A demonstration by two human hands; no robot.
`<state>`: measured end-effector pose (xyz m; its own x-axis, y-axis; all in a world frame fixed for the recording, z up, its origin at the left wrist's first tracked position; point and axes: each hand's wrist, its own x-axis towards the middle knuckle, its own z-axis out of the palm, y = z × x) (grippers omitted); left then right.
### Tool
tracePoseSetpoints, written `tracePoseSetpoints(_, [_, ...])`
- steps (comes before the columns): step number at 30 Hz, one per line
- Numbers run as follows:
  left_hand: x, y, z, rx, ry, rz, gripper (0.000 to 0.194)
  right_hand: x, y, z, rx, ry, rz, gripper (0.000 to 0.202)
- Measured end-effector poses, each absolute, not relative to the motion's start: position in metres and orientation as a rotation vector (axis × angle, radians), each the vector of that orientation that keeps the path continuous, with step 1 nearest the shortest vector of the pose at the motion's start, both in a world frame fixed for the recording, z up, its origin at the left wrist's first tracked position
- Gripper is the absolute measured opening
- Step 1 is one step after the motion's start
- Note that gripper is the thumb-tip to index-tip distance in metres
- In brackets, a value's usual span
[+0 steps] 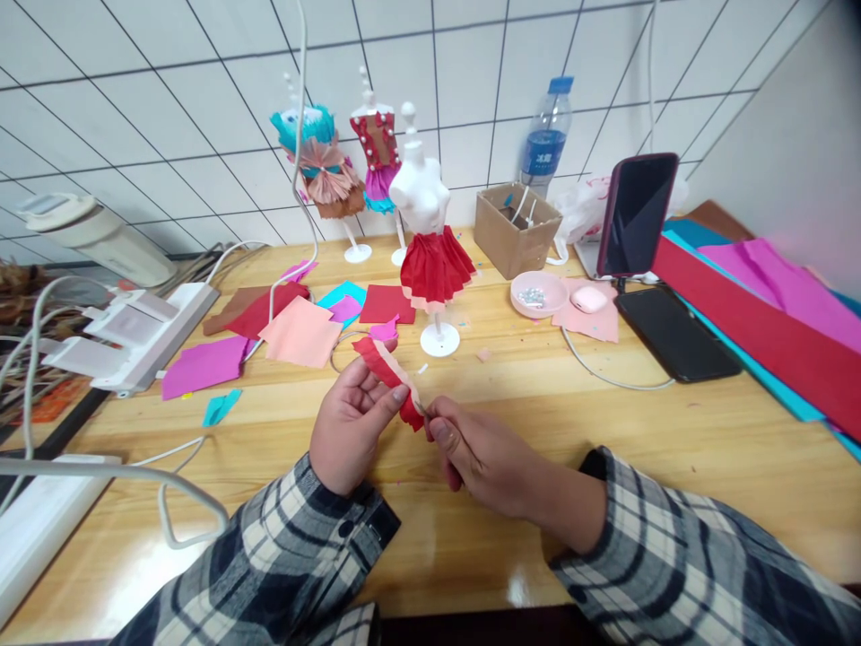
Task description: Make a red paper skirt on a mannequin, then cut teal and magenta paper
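Here, left hand [360, 422] pinches red strip [381, 365], right hand [491, 458] its near end, seemingly for steadiness; mannequin [421, 193] beyond fingertips.

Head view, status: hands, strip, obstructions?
Left hand pinches red-and-peach strip. Right hand closed at its lower end. Red-skirted dress form beyond, not blocking.

The right hand [479, 453] hides most of a thin dark item [423, 410], too small to identify. The left hand [353, 422] covers part of a red strip [383, 363] edged in peach. Tiny silvery pieces [531, 298] in a round pale-pink bowl [552, 294] are indistinct. Both black-and-white plaid sleeves [262, 556] run off the bottom.
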<state>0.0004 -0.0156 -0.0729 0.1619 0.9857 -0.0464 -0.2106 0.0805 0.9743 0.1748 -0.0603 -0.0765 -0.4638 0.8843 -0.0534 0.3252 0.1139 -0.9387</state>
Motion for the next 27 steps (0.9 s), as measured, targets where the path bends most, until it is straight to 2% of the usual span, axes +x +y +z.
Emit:
tracePoseSetpoints(14, [0.0004, -0.0165, -0.0753, 1.155, 1.025, 1.188, 0.057, 0.1743, -0.0593, -0.0785, -1.235, -1.856, 1.258, 0.03])
tracePoseSetpoints(19, [0.0, -0.0154, -0.0771, 1.163, 0.989, 1.196, 0.045, 0.1732, -0.0594, -0.0792, -1.244, -1.857, 1.229, 0.028])
tracePoseSetpoints(27, [0.0015, -0.0153, -0.0752, 1.13, 0.982, 1.193, 0.05, 0.1733, -0.0584, -0.0776, -1.269, -1.865, 1.195, 0.027])
